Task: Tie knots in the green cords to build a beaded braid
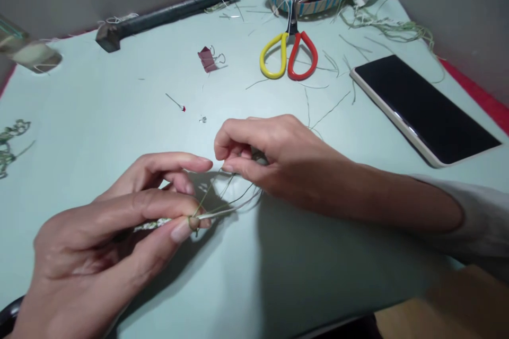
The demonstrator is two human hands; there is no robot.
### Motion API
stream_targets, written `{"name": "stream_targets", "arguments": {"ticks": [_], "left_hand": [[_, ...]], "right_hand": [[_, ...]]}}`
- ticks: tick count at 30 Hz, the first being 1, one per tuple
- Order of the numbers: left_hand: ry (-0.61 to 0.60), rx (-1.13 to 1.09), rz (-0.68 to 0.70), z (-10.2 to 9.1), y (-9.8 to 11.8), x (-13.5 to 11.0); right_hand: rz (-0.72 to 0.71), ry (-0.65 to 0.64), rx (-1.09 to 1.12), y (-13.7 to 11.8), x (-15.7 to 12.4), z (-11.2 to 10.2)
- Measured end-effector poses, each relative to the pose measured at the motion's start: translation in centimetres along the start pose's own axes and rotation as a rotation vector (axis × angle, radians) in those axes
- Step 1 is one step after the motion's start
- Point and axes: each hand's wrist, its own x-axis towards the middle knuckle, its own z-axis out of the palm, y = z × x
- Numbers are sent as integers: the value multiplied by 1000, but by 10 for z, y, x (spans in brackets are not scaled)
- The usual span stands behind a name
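My left hand (115,238) pinches a green and white braided cord (151,224) between thumb and finger, with a small knotted loop at the fingertips. Most of the braid is hidden behind the fingers. Loose green and white threads (222,211) run from that knot toward the right. My right hand (262,148) is closed in a pinch on a thin green thread, drawn up and away from the knot. Just beyond the hands lie a small clear bead-like piece (203,119) and a pin with a red tip (177,103).
Yellow-and-red-handled scissors (292,50) lean at a basket (314,8) holding white paper. A maroon binder clip (209,59), a dark metal bar (170,17), a phone (425,108) and thread scraps (393,26) lie around. A glass (29,47) stands at the left.
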Motion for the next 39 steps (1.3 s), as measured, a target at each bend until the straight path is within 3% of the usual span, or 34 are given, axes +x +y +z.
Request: {"name": "stream_targets", "arguments": {"ticks": [4, 10, 12, 18, 20, 24, 32, 39], "left_hand": [[-63, 94, 106, 7, 11, 1], [-56, 119, 65, 6, 17, -3], [-25, 78, 20, 6, 15, -4], [92, -39, -95, 10, 7, 0], [110, -27, -106, 11, 6, 1], [160, -17, -120, 14, 8, 1], [170, -69, -122, 15, 12, 1], [130, -358, -364, 19, 14, 11]], "right_hand": [[-55, -24, -1, 4, 6, 11], [-110, -163, -95, 7, 15, 17], [-121, -127, -159, 9, 14, 16], [-219, 144, -293, -3, 0, 11], [-252, 129, -237, -12, -6, 13], [-164, 94, -203, -24, -9, 25], [-116, 84, -202, -20, -10, 32], [-186, 155, -194, -10, -9, 16]]}}
